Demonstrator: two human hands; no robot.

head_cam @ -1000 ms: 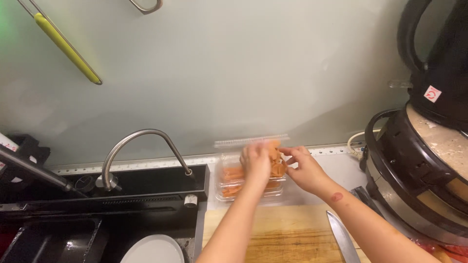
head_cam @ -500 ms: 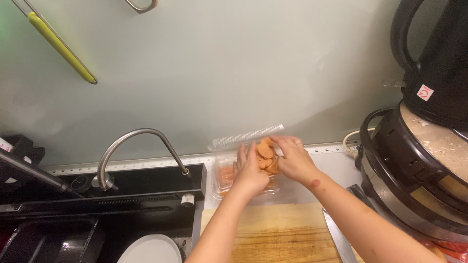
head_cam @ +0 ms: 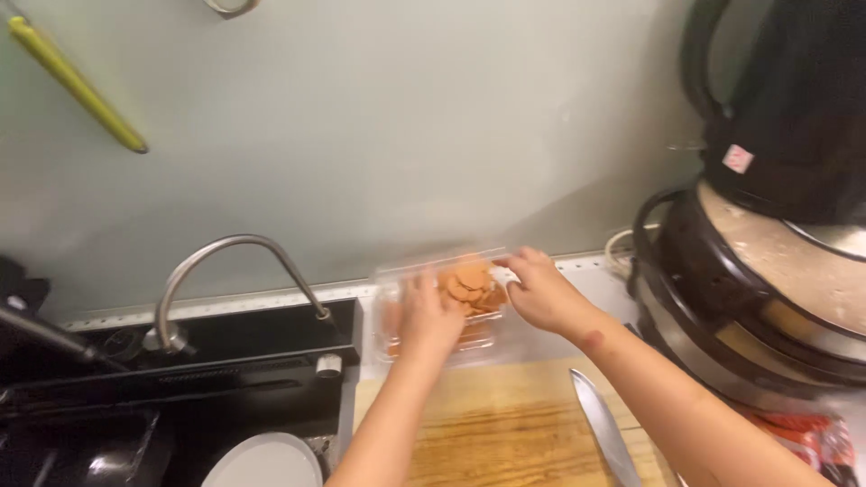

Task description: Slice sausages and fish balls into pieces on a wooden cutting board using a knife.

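Clear plastic box (head_cam: 433, 338): holds orange slices (head_cam: 469, 284) (blurred).
Left hand (head_cam: 428, 316): grasping slices.
Right hand (head_cam: 541, 293): pinching the box's rim.

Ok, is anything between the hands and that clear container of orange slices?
Nothing visible. The left hand and right hand are already at the clear plastic container, around the orange slices. The knife lies apart on the wooden cutting board.

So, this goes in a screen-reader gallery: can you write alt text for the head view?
Both hands, left hand and right hand, hold a clear plastic container of round orange slices behind a wooden cutting board, beside a black sink with a curved metal tap.
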